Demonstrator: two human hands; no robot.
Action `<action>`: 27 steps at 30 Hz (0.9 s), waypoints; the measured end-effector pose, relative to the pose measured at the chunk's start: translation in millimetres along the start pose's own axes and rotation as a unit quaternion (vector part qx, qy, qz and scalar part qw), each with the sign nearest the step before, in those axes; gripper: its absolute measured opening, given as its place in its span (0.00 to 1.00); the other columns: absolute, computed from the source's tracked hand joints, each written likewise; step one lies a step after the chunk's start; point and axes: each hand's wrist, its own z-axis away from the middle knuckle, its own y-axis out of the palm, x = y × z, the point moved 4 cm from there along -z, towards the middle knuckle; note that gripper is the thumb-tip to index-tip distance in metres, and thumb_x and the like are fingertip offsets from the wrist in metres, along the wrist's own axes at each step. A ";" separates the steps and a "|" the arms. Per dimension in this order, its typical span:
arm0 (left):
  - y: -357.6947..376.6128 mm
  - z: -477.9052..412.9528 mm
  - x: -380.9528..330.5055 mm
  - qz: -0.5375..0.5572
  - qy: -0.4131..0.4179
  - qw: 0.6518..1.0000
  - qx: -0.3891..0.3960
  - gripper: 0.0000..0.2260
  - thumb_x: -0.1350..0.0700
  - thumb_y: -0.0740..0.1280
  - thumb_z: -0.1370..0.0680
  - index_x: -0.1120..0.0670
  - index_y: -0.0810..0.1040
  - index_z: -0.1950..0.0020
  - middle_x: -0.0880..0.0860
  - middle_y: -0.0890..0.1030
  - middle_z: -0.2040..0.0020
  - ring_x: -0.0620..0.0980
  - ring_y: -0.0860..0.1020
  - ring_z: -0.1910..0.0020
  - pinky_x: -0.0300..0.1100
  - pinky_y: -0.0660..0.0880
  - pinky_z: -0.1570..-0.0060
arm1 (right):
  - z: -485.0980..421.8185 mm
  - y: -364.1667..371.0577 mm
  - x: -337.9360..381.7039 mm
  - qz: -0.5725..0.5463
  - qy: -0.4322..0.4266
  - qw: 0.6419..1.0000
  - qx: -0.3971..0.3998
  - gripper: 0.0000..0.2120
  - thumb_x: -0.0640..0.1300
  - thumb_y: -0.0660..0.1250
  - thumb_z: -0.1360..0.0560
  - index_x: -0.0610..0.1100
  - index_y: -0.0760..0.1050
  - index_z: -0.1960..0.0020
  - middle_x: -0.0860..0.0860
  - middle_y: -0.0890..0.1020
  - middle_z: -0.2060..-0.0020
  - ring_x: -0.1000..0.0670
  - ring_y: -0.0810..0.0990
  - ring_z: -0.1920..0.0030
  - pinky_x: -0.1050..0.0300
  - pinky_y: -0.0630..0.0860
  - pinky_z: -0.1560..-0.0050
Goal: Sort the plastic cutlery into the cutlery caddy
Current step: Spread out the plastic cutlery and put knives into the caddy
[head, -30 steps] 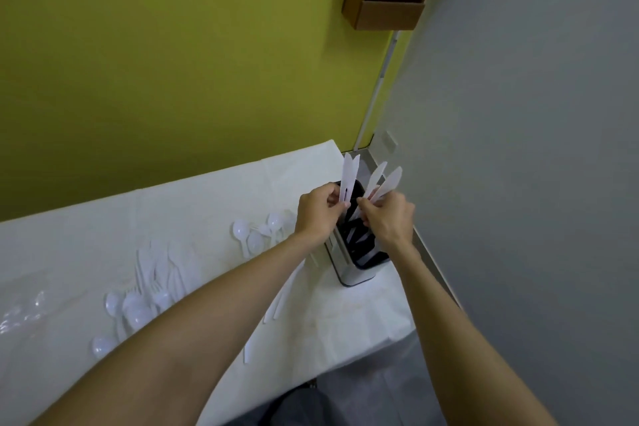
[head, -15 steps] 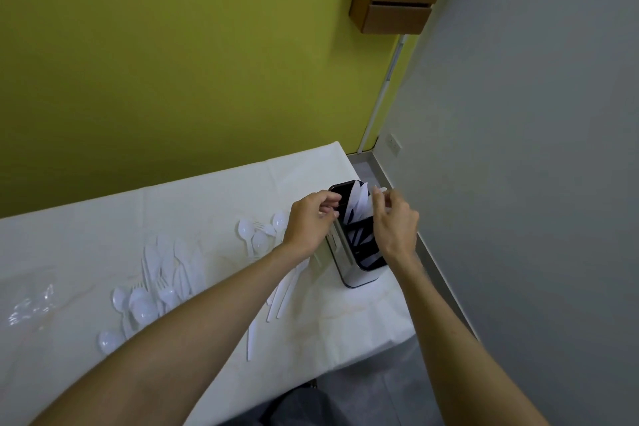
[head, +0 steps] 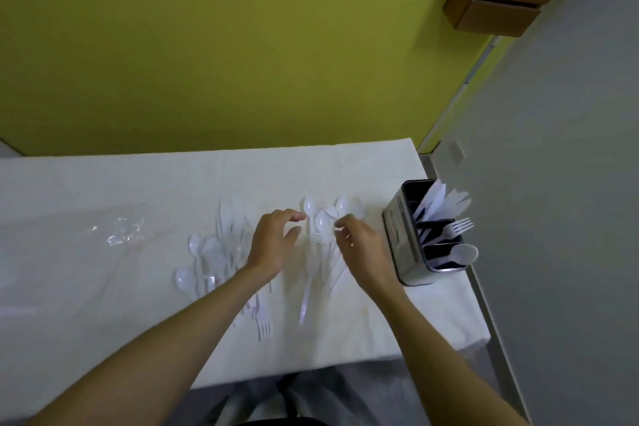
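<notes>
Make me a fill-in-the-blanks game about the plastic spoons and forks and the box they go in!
1. The far compartment of the cutlery caddy holds plastic ____.
2. A ____ sticks out of its middle compartment.
3. A ____ sticks out of its nearest compartment.
4. The loose cutlery lies on a ____ tablecloth.

Missing words: knives; fork; spoon; white.
</notes>
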 end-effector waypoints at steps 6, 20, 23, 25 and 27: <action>-18.1 67.5 79.5 -0.163 0.070 0.984 0.033 0.11 0.53 0.74 0.28 0.47 0.82 0.47 0.45 0.81 0.47 0.47 0.72 0.41 0.45 0.68 0.37 | 38.5 88.8 9.4 0.159 0.083 0.959 0.220 0.21 0.62 0.61 0.23 0.44 0.75 0.47 0.48 0.82 0.52 0.47 0.81 0.53 0.56 0.73 0.57; -6.8 72.2 95.1 -0.152 0.067 0.985 0.043 0.16 0.55 0.70 0.24 0.55 0.77 0.37 0.52 0.72 0.32 0.50 0.63 0.30 0.45 0.63 0.30 | 1.7 71.4 7.6 0.106 0.071 0.989 0.072 0.11 0.52 0.61 0.20 0.45 0.70 0.44 0.50 0.78 0.47 0.46 0.80 0.52 0.54 0.74 0.57; -22.4 76.5 94.8 -0.151 0.046 0.987 -0.042 0.09 0.59 0.69 0.24 0.56 0.79 0.45 0.52 0.77 0.45 0.49 0.69 0.42 0.48 0.74 0.43 | 5.7 91.0 29.0 0.111 0.009 0.985 0.130 0.14 0.56 0.63 0.22 0.45 0.73 0.47 0.51 0.79 0.50 0.48 0.80 0.56 0.54 0.75 0.57; -29.6 79.6 98.2 -0.163 0.038 0.984 -0.069 0.06 0.61 0.69 0.24 0.55 0.78 0.48 0.52 0.78 0.49 0.51 0.72 0.48 0.47 0.76 0.49 | 8.3 108.0 40.4 0.111 0.029 0.979 0.170 0.18 0.61 0.64 0.24 0.45 0.73 0.48 0.50 0.79 0.54 0.49 0.79 0.57 0.55 0.75 0.58; -33.2 80.7 102.6 -0.174 0.030 0.982 -0.071 0.05 0.61 0.69 0.24 0.55 0.78 0.49 0.51 0.77 0.51 0.51 0.73 0.51 0.46 0.76 0.51 | 10.7 122.6 47.6 0.124 0.063 0.970 0.201 0.23 0.65 0.65 0.27 0.45 0.73 0.48 0.49 0.79 0.55 0.49 0.78 0.58 0.56 0.73 0.60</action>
